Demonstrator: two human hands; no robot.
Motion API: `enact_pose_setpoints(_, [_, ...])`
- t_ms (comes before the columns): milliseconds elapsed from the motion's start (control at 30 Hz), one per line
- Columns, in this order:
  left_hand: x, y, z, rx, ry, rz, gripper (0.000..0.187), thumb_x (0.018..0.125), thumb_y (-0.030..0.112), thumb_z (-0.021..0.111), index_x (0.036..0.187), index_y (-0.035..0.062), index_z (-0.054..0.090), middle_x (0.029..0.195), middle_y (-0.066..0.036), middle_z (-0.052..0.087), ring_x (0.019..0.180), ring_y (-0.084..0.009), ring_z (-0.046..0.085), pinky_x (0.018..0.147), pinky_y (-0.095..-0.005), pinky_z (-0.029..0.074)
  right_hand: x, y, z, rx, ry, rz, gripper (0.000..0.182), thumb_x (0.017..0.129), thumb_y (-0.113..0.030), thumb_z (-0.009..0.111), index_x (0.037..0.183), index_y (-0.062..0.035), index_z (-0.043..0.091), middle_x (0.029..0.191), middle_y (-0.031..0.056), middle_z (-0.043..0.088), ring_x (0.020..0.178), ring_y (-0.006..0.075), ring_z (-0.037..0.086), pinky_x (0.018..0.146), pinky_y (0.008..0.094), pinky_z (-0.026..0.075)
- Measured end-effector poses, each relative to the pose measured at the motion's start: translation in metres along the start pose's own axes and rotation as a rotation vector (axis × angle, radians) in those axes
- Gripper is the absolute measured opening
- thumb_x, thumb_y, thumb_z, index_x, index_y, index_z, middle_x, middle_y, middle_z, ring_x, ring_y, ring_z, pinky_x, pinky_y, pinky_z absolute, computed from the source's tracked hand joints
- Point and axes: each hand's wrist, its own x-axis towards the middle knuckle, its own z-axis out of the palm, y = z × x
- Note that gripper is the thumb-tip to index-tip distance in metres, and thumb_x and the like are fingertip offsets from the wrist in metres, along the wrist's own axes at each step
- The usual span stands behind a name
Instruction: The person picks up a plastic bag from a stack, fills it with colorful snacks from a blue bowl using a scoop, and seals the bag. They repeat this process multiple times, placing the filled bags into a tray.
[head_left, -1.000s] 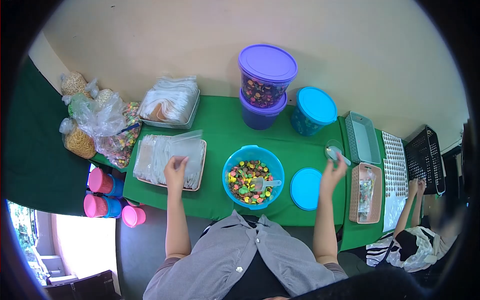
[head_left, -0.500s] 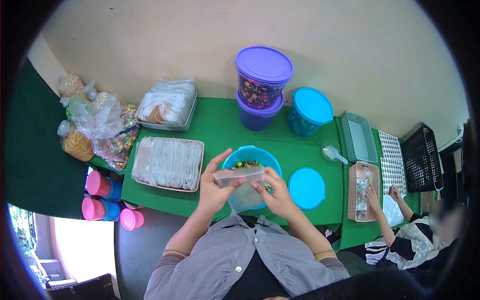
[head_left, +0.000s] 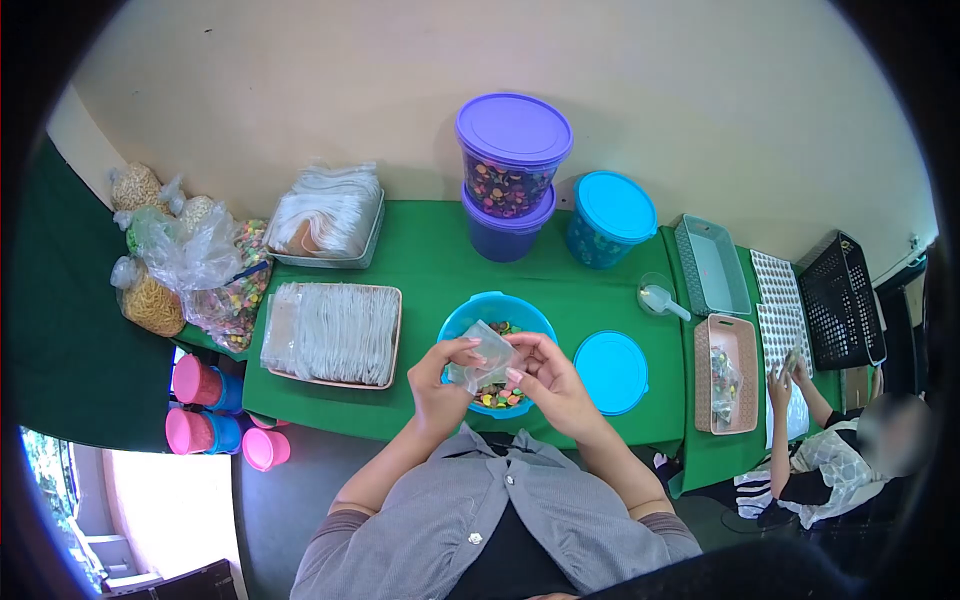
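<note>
Clear plastic bag (head_left: 490, 345), pinched by left hand (head_left: 440, 388) and right hand (head_left: 553, 385) together above round blue plastic bowl (head_left: 456, 325); light touch advisable

Purple lidded tubs (head_left: 515, 130): two. Blue lidded tub (head_left: 612, 215): one. Blue bowl (head_left: 455, 325): one. Loose blue lid (head_left: 611, 373): one. Clear bag (head_left: 492, 348), held: one. Clear cup (head_left: 650, 279): one. White scoop (head_left: 660, 299) in view: one. Pink baskets (head_left: 703, 375): two. Grey-green baskets (head_left: 715, 265): two. Black basket (head_left: 840, 310): one. Pink containers (head_left: 265, 449): three. Sheets of round printed marks (head_left: 775, 277): two. Snack bags (head_left: 155, 302), overlapping: at least four. Stacked packets (head_left: 345, 335): too many to count.
</note>
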Motion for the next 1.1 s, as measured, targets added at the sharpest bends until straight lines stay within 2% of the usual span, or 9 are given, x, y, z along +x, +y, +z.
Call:
enact_pose_setpoints(167, [-0.005,-0.015,0.002,-0.078,0.044,-0.076,0.037,0.063,-0.010,0.073,0.096,0.0030,0.065,0.082,-0.009,0.066,0.078,-0.0199,0.067,0.076,-0.0323,0.053,0.009,0.012,-0.017,0.015,-0.075,0.010,0.039,0.093,-0.002,0.051,0.131,0.0003,0.042,0.112,0.0078,0.053,0.098,0.0130,0.054,0.084,0.0282,0.048])
enact_pose_setpoints(267, [-0.006,-0.025,0.002,0.012,-0.017,0.171,0.037,0.063,-0.013,0.072,0.095,0.0024,0.062,0.079,-0.006,0.062,0.079,-0.0210,0.065,0.085,-0.0343,0.053,0.011,0.021,-0.017,-0.014,-0.059,0.043,0.041,0.091,-0.004,0.053,0.131,-0.0003,0.042,0.109,0.0072,0.054,0.095,0.0135,0.056,0.082,0.0282,0.048])
enact_pose_setpoints(333, [-0.006,-0.020,0.002,0.234,-0.233,0.249,0.040,0.064,-0.005,0.072,0.102,0.0061,0.063,0.102,-0.009,0.063,0.107,-0.0302,0.060,0.098,-0.0480,0.045,0.008,0.024,-0.011,-0.057,0.008,0.071,0.043,0.090,-0.005,0.056,0.131,-0.0007,0.043,0.107,0.0069,0.055,0.093,0.0137,0.056,0.081,0.0284,0.048])
enact_pose_setpoints(433, [0.011,0.006,0.008,0.405,-0.380,0.282,0.055,0.063,0.002,0.075,0.114,0.0107,0.058,0.118,-0.008,0.057,0.123,-0.0327,0.049,0.109,-0.0585,0.026,0.002,0.027,-0.009,-0.538,0.051,0.043,0.040,0.082,-0.011,0.066,0.117,0.0016,0.050,0.091,0.0068,0.058,0.077,0.0107,0.056,0.062,0.0276,0.046])
enact_pose_setpoints(533, [0.011,0.003,0.008,0.433,-0.491,0.284,0.066,0.061,0.008,0.078,0.121,0.0135,0.052,0.128,-0.006,0.052,0.130,-0.0309,0.043,0.112,-0.0623,0.017,0.002,0.028,-0.012,-0.656,-0.046,0.115,0.026,0.080,-0.010,0.065,0.102,0.0025,0.061,0.081,0.0086,0.059,0.073,0.0139,0.058,0.065,0.0290,0.047])
enact_pose_setpoints(767, [0.007,-0.018,-0.003,0.272,-0.459,0.203,0.065,0.060,0.011,0.080,0.119,0.0139,0.054,0.111,-0.004,0.063,0.107,-0.0273,0.058,0.108,-0.0536,0.031,0.000,0.024,-0.015,-0.779,0.207,0.044,0.019,0.081,-0.013,0.060,0.075,0.0047,0.060,0.072,0.0125,0.056,0.064,0.0195,0.057,0.058,0.0345,0.045])
enact_pose_setpoints(867, [0.011,-0.023,-0.005,0.263,-0.427,0.338,0.060,0.060,0.010,0.082,0.114,0.0105,0.055,0.098,-0.006,0.065,0.095,-0.0233,0.061,0.097,-0.0438,0.043,0.003,0.014,-0.017,-0.769,0.133,0.130,0.021,0.082,-0.016,0.062,0.089,0.0030,0.062,0.084,0.0135,0.059,0.073,0.0217,0.060,0.065,0.0346,0.047])
enact_pose_setpoints(933, [0.013,-0.018,-0.008,0.029,-0.309,0.071,0.050,0.063,0.009,0.083,0.105,0.0075,0.056,0.095,-0.009,0.061,0.094,-0.0201,0.060,0.086,-0.0357,0.047,0.005,0.014,-0.016,-0.499,0.032,-0.095,0.043,0.080,-0.018,0.067,0.119,-0.0017,0.056,0.099,0.0137,0.059,0.088,0.0245,0.060,0.077,0.0357,0.047])
enact_pose_setpoints(1100, [0.014,-0.004,-0.009,-0.309,-0.235,0.010,0.041,0.072,0.012,0.082,0.098,0.0066,0.051,0.092,-0.008,0.055,0.090,-0.0181,0.056,0.083,-0.0315,0.046,0.015,0.037,0.005,-0.667,-0.067,-0.361,0.081,0.074,-0.019,0.076,0.143,-0.0082,0.035,0.114,0.0138,0.054,0.101,0.0287,0.055,0.090,0.0381,0.044])
